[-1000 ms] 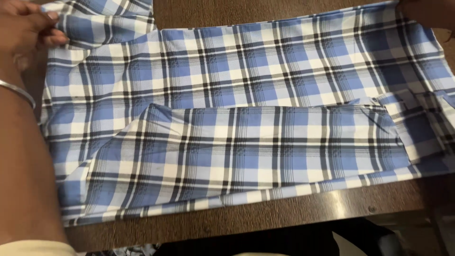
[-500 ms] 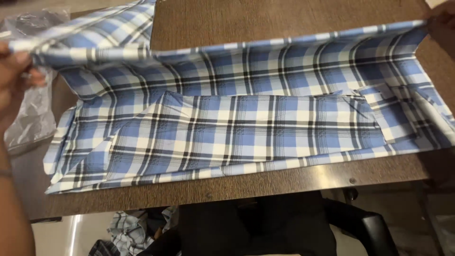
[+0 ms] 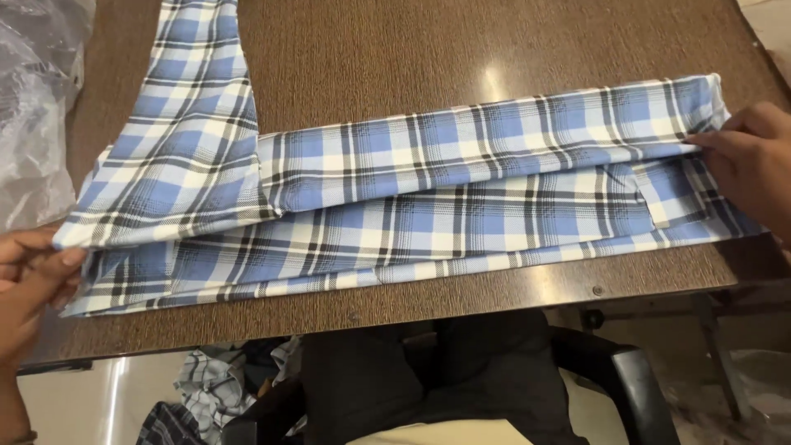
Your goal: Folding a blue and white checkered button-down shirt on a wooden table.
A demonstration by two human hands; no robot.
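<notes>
A blue, white and black plaid shirt [image 3: 428, 198] lies lengthwise on a dark brown table [image 3: 461, 49], its far half folded over toward me. One sleeve [image 3: 194, 91] trails toward the far left. My left hand [image 3: 29, 284] pinches the folded edge at the shirt's left end. My right hand [image 3: 746, 161] grips the folded edge at the right end, near a small flap of cloth.
Crumpled clear plastic wrap [image 3: 33, 99] sits at the table's left. Below the near table edge are a black chair [image 3: 610, 371] and more plaid cloth [image 3: 206, 387] on the floor. A table leg [image 3: 717, 354] stands at the lower right.
Both hands have brought the shirt's far edge over toward me, so the shirt is now folded to a narrower strip. The sleeve has come into view on the far left.
</notes>
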